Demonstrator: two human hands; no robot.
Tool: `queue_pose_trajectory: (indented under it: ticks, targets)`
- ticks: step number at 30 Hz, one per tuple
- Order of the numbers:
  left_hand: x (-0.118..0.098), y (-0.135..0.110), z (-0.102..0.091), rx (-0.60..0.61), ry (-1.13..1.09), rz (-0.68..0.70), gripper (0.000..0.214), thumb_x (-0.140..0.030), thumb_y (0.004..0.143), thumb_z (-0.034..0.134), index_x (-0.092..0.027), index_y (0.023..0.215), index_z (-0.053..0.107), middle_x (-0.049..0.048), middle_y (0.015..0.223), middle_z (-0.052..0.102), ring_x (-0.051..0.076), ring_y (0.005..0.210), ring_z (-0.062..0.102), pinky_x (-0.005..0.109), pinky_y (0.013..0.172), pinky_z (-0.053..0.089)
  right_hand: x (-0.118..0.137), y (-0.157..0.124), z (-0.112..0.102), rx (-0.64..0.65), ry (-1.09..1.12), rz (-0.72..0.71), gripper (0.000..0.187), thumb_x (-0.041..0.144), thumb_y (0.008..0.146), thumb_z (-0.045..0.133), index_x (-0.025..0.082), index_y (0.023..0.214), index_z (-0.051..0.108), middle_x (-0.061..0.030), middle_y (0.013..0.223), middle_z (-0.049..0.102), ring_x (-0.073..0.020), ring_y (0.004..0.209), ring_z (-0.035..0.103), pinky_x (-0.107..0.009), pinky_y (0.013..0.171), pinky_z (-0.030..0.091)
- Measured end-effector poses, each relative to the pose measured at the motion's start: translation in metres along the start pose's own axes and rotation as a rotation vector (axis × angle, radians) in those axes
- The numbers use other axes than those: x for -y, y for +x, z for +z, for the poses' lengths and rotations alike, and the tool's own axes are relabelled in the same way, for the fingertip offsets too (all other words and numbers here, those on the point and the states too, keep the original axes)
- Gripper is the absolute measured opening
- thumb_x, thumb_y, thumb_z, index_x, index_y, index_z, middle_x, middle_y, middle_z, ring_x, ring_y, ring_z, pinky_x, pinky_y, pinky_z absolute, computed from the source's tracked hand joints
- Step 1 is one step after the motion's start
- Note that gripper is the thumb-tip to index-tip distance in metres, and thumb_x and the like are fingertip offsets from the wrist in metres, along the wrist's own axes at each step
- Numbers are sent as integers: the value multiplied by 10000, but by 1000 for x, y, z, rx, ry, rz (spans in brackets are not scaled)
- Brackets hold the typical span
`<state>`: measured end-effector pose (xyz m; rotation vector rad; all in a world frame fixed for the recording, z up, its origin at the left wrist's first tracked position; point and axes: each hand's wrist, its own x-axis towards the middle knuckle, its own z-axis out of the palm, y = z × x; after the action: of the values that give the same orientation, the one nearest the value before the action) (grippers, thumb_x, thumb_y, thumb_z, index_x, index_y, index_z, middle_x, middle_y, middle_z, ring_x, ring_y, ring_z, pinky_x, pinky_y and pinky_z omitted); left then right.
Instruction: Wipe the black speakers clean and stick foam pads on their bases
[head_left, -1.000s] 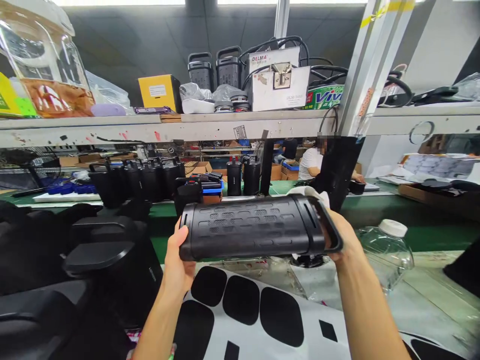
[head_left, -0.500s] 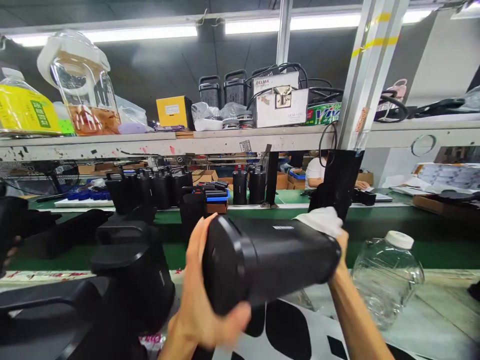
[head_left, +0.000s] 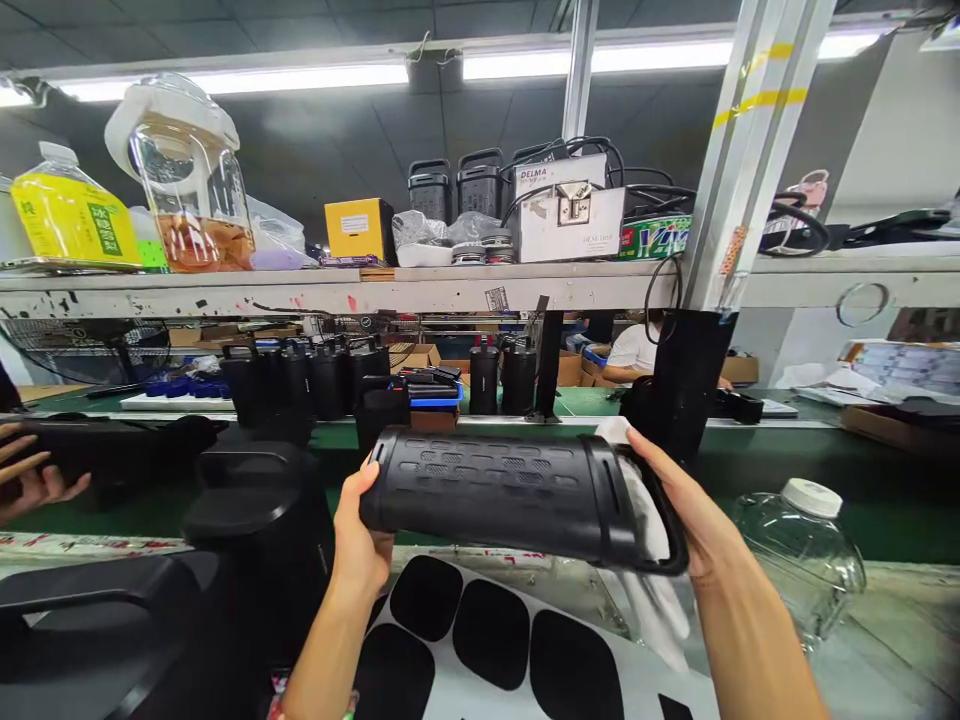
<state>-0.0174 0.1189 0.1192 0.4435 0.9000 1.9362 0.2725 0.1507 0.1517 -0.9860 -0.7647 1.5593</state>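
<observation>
I hold a black ribbed speaker-like unit sideways at chest height. My left hand grips its left end, fingers curled round the base. My right hand supports the right end by the black carry handle, with a white cloth between palm and unit. Below lies a white sheet with black rounded stickers.
Large black units crowd the lower left. A clear plastic jar with a white lid lies on the right. Another person's hand shows at the left edge. Rows of black units stand on the green belt behind; a cluttered shelf runs overhead.
The unit had been turned end-on toward me half a second ago; now it lies sideways again with its ribbed face up. Another person's hand has come into view at left.
</observation>
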Motion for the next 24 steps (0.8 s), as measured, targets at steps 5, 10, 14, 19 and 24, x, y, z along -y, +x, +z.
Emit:
queue_pose_trajectory:
  ticks: [5,10,14,19,24]
  targets:
    - [12,13,-7,-10,-52,1,158,-335,713,628,-195,724,701,-31,638,729,115,514,647,179,465,495,6,-10,19,26,189,15,255,311,927,508,174,879,718,-75,786,761,-239,704,737,-344,688,606]
    - [18,14,-9,126,-6,-61,245,-378,769,593,-186,809,738,18,765,770,191,749,727,264,699,584,7,-7,24,-36,284,2,257,301,896,527,167,759,698,-79,673,734,-242,637,726,-356,668,607]
    - [22,17,-10,197,126,-162,287,-403,846,604,-182,960,745,70,975,777,251,1023,701,359,905,548,11,-17,17,-52,222,-110,185,291,809,597,190,671,667,-57,584,691,-238,557,694,-352,592,597]
    - [22,17,-10,274,233,-200,343,-420,924,543,-261,1201,668,71,1408,583,281,1344,485,484,1105,370,-6,-19,23,-43,60,-342,211,405,688,725,204,718,670,-17,551,630,-199,468,612,-297,436,503]
    - [1,8,-12,402,226,-126,411,-458,925,522,-318,1309,573,61,1461,522,292,1367,441,534,1101,348,-56,31,34,-161,-357,-660,490,652,768,615,213,596,482,20,493,480,-112,392,400,-258,376,303]
